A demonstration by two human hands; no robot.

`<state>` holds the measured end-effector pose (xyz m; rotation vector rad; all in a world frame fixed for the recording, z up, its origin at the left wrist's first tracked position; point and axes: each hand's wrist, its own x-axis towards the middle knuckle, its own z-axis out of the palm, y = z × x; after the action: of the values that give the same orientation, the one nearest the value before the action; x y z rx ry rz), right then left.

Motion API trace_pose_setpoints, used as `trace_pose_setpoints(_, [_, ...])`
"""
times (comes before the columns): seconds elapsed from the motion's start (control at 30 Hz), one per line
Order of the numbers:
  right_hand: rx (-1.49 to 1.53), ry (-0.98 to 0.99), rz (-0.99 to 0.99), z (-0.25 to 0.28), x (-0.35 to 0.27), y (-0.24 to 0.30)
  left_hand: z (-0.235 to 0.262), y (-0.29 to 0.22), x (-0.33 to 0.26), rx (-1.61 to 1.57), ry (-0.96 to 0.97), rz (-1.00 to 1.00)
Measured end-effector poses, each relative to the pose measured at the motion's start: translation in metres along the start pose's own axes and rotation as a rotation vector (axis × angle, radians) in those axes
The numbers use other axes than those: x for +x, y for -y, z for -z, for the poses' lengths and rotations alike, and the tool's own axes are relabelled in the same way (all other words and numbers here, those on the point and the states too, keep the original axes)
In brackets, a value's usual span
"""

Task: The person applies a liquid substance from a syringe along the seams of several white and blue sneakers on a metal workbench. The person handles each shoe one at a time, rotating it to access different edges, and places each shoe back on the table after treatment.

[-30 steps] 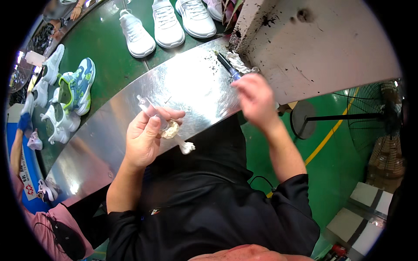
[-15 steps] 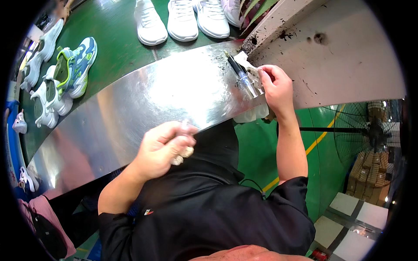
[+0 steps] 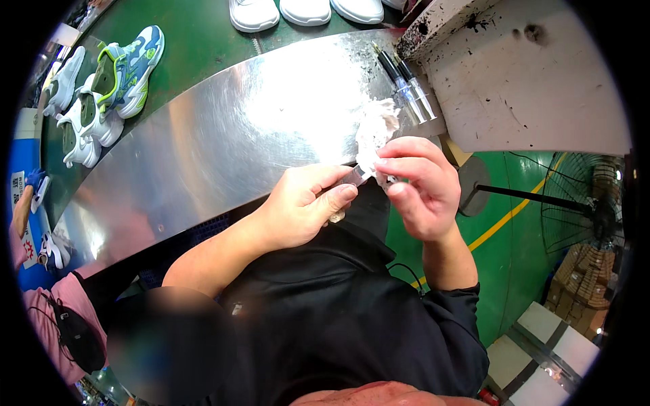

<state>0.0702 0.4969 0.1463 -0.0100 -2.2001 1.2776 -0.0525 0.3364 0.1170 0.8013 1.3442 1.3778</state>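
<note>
My left hand (image 3: 308, 203) is closed around a small grey, shiny piece (image 3: 353, 176); its end sticks out past thumb and forefinger, and its kind is unclear. Pale finger cots seem to cover some of that hand's curled fingertips. In my right hand (image 3: 426, 186) a crumpled white cloth or tissue (image 3: 376, 132) with dark smudges is pinched, its lower end against the grey piece. The cloth's upper part rests over the metal bench edge (image 3: 223, 128). Beyond it lie two syringe-like applicators, a left one (image 3: 401, 84) and a right one (image 3: 416, 88), clear with black fronts.
On the green surface behind the bench stand white sneakers (image 3: 305, 10) and, at left, a blue-and-lime sneaker (image 3: 132, 71). A paint-stained pale panel (image 3: 521, 88) bounds the right. A fan (image 3: 589, 210) and cartons (image 3: 542, 345) stand lower right. Another person's pink sleeve (image 3: 68, 304) shows at far left.
My right hand has brought the white cloth from beside the applicators toward my left hand. My left hand has moved right, and the two now meet. The whole view has shifted.
</note>
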Motion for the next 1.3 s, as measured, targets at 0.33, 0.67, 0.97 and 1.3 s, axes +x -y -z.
trace_pose_setpoints(0.33, [0.563,0.055,-0.531,-0.017,-0.022,-0.011,0.002,0.011,-0.012,-0.218,0.068,0.215])
trace_pose_setpoints(0.67, [-0.005,0.207,-0.065,-0.035,-0.012,-0.021,0.018,0.017,-0.009,0.674,-0.192,-0.356])
trace_pose_setpoints(0.97, [0.017,0.161,0.043,-0.046,-0.008,-0.026,0.028,-0.009,-0.018,0.423,-0.048,0.029])
trace_pose_setpoints(1.3, [0.863,-0.181,-0.589,-0.050,0.027,-0.072,0.055,-0.031,0.056,1.520,-0.100,-0.697])
